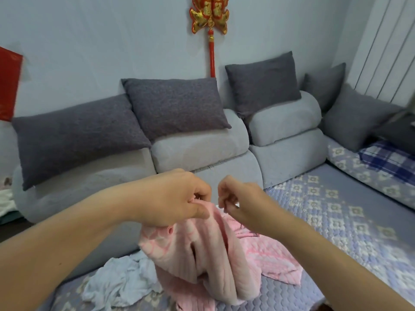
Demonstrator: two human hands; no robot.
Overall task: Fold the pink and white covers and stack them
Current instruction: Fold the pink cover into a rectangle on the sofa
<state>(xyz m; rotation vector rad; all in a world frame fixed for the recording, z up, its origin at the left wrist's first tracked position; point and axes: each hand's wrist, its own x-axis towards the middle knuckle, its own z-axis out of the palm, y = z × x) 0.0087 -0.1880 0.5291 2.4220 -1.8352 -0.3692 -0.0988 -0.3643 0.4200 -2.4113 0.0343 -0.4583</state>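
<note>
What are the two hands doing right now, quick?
Left hand: fingers curled, gripping the pink cover and lifting it.
Right hand: fingers curled in a pinch, seemingly on the cover's edge, but that is unclear.

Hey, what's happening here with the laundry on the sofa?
A person is partway into folding covers on a grey sofa. The left hand grips the top edge of a pink cover and holds it up so it hangs in loose folds. The right hand is curled beside it, apparently pinching something small; what exactly is unclear. A white cover lies crumpled on the quilted seat pad to the left, not yet folded. Nothing is stacked yet.
</note>
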